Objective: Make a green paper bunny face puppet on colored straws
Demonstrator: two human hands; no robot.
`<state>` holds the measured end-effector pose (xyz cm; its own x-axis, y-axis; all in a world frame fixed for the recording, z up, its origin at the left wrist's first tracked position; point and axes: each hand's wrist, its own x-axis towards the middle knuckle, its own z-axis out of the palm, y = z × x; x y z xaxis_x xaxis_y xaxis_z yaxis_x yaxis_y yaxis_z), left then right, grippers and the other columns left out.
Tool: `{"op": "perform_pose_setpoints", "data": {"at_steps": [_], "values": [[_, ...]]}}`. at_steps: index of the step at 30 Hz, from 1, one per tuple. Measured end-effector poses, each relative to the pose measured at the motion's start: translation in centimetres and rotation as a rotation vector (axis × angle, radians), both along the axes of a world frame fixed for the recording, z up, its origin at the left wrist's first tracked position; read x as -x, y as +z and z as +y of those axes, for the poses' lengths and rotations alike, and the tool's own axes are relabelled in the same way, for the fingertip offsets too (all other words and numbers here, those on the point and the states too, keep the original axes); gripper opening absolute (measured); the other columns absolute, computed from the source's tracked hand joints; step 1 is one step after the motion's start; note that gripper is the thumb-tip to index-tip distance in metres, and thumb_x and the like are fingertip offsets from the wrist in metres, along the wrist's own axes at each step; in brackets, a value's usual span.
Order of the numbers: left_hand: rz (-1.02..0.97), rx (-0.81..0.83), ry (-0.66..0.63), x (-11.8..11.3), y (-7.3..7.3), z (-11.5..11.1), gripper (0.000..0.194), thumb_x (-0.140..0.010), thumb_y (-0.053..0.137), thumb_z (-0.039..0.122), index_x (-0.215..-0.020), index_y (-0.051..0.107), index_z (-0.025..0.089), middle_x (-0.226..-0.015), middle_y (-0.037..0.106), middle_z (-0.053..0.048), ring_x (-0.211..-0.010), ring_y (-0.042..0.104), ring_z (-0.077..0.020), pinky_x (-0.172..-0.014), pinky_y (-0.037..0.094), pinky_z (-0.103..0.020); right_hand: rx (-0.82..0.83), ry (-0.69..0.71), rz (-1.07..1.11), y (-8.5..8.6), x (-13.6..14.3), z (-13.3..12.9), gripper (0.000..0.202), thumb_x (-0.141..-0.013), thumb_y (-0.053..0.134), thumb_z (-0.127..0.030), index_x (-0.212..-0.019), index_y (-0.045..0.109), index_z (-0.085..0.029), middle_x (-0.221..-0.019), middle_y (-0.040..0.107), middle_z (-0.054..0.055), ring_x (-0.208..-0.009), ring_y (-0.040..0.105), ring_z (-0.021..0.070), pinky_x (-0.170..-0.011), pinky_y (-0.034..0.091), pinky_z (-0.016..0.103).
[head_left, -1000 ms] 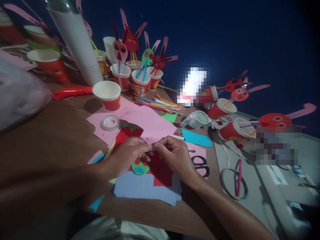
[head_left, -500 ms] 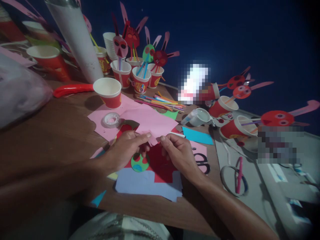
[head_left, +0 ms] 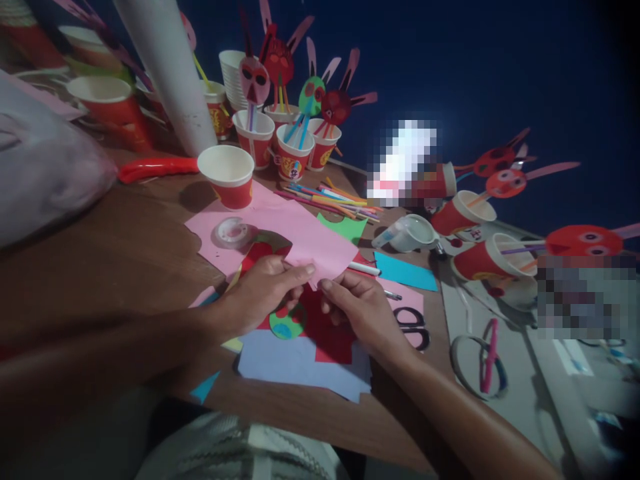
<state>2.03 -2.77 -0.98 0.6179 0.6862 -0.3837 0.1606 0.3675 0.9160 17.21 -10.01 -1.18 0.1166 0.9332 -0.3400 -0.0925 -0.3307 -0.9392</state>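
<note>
A sheet of pink paper [head_left: 323,247] is in both hands, its near edge pinched between thumbs and fingers. My left hand [head_left: 263,290] is closed on the left of that edge; my right hand [head_left: 357,300] is closed on the right, very near the left thumb. Below the fingers lies a green paper disc [head_left: 287,325] with red and blue spots, partly covered by my left hand. Red paper [head_left: 334,350] and pale blue paper [head_left: 300,370] are spread under the hands. Black-handled scissors [head_left: 414,320] rest right of my right hand, near a pen [head_left: 393,294].
A tape roll [head_left: 233,231] and a paper cup [head_left: 227,177] stand on pink paper. Behind are coloured sticks [head_left: 333,200] and several cups with rabbit-eared paper faces [head_left: 255,83]. Blue paper [head_left: 406,270] lies right, a plastic bag [head_left: 45,167] left.
The view has turned slightly left, so the tabletop things sit further right. My thumbs are a little closer together on the pink paper, which both hands still hold.
</note>
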Motion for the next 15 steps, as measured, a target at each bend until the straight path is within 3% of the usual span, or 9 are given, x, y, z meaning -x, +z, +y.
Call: {"op": "perform_pose_setpoints", "data": {"at_steps": [7, 15], "values": [[-0.075, 0.042, -0.027, -0.04, 0.53, -0.01, 0.02, -0.064, 0.054, 0.024, -0.047, 0.054, 0.013, -0.042, 0.05, -0.001, -0.041, 0.043, -0.009, -0.041, 0.031, -0.022, -0.035, -0.015, -0.005, -0.28, -0.01, -0.1, 0.028, -0.078, 0.064, -0.036, -0.061, 0.054, -0.016, -0.051, 0.059, -0.005, -0.039, 0.045, 0.0041, -0.039, 0.033, 0.014], [-0.127, 0.114, 0.031, -0.1, 0.5, -0.21, 0.014, -0.069, 0.06, 0.026, -0.063, 0.057, 0.013, -0.052, 0.058, -0.001, -0.045, 0.052, -0.0109, -0.041, 0.032, -0.022, -0.023, -0.076, -0.036, -0.12, 0.0, -0.12, 0.027, -0.077, 0.064, -0.037, -0.062, 0.053, -0.017, -0.052, 0.057, -0.005, -0.041, 0.046, 0.0054, -0.04, 0.034, 0.016]]}}
